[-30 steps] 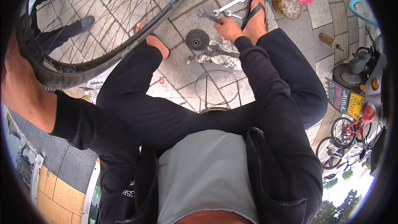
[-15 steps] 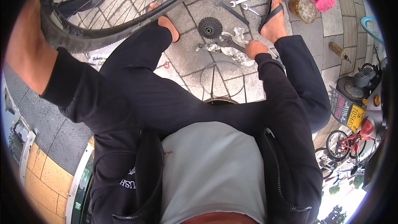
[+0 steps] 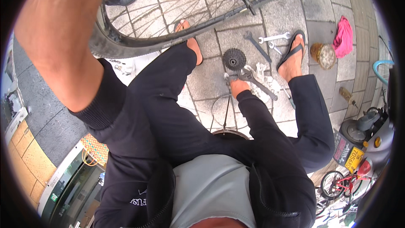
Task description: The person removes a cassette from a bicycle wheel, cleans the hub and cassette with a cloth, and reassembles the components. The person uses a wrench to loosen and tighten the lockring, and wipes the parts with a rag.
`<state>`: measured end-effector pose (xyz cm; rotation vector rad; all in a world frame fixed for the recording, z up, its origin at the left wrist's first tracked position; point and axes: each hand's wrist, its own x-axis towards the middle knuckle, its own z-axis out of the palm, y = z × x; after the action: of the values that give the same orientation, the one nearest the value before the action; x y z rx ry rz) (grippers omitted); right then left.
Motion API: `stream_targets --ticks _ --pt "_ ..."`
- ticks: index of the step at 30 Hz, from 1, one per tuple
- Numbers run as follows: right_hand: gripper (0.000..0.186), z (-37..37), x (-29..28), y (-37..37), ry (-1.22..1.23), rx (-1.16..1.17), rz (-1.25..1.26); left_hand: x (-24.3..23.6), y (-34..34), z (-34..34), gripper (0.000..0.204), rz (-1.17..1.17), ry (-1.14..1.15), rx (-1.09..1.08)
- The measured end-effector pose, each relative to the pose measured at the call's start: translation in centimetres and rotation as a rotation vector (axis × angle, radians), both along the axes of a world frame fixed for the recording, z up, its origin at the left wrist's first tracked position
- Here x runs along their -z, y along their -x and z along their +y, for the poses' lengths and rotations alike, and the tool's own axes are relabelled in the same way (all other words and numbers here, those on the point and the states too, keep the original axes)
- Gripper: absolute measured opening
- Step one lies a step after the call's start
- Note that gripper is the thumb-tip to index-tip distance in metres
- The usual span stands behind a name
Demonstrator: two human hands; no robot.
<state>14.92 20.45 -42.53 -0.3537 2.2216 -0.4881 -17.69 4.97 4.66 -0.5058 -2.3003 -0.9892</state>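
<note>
Grip of the right hand [image 3: 240, 89] hangs low over the floor, beside the head of an adjustable wrench [image 3: 259, 85]; whether it touches the wrench cannot be told. Its fingers look bent, but the back of the hand hides the palm, so whether anything is grasped is unclear. The left grip lies out of view; only the left forearm [image 3: 63, 38] shows, crossing in front of a bicycle wheel [image 3: 139, 47] at the far left.

Good handling here would likely mean taking a tool by the middle of its shank, lifting it clear so the loose white rag [image 3: 262, 71] does not snag, and keeping the wheel steady meanwhile.

The wheel has a black rubber tyre and thin metal spokes. Just far of the right hand sits a toothed cog cluster [image 3: 234, 59], a dark, round stack of discs. The adjustable wrench is dark metal, long and slanting, against the crumpled, smudged rag. Farther right lie a dark flat wrench [image 3: 258, 48] and a shiny silver wrench [image 3: 274, 38]. At the far right, a squat tub [image 3: 324, 55] with a crusty top stands beside a soft pink cloth [image 3: 344, 38]. Rough grey paving stones [image 3: 280, 14] lie beneath.
</note>
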Motion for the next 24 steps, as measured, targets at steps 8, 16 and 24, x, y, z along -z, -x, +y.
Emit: stream_targets --ticks 8,16,24 --pt "0.039 4.8 -12.4 7.7 0.454 -0.01 -0.273 -0.6 0.8 -1.7 0.052 0.064 -0.097 -0.007" --pt "0.03 11.1 -27.0 21.7 0.442 0.847 0.515 -1.5 0.2 -2.4 0.046 0.198 -0.02 -0.102" --pt "0.022 3.6 -28.6 28.5 0.315 0.417 0.963 -3.1 -1.5 -2.9 0.043 0.145 0.098 -0.2"
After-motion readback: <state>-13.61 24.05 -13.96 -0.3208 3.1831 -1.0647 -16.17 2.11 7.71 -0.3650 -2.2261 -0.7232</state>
